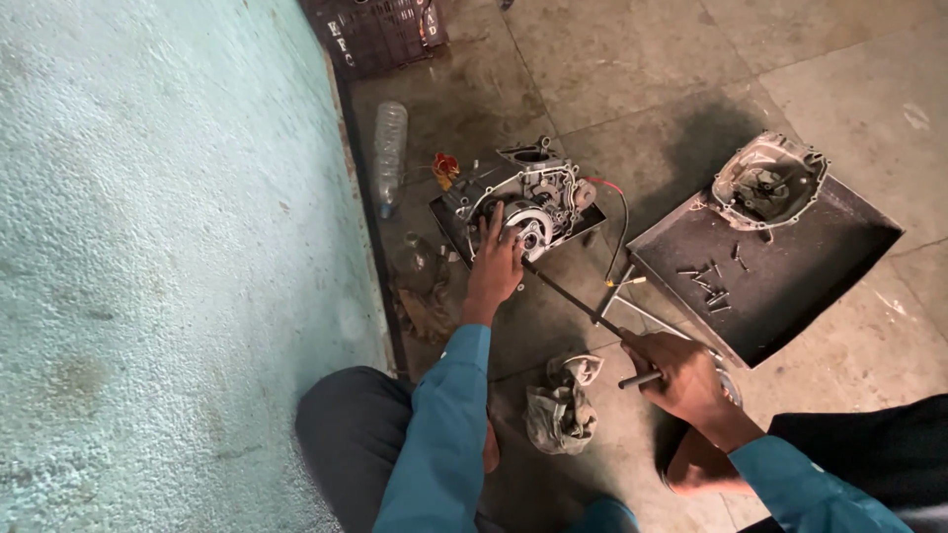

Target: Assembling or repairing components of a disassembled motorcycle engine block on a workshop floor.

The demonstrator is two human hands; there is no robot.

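Note:
A grey metal engine casing with a round clutch part lies on a small dark plate on the floor. My left hand rests flat on the round part, fingers spread. My right hand grips the handle of a long T-shaped wrench, whose shaft runs up and left to the middle of the round part.
A dark metal tray at the right holds several loose bolts and an engine cover. A dirty rag lies by my knee. A clear plastic bottle lies along the pale wall. A dark crate stands at the top.

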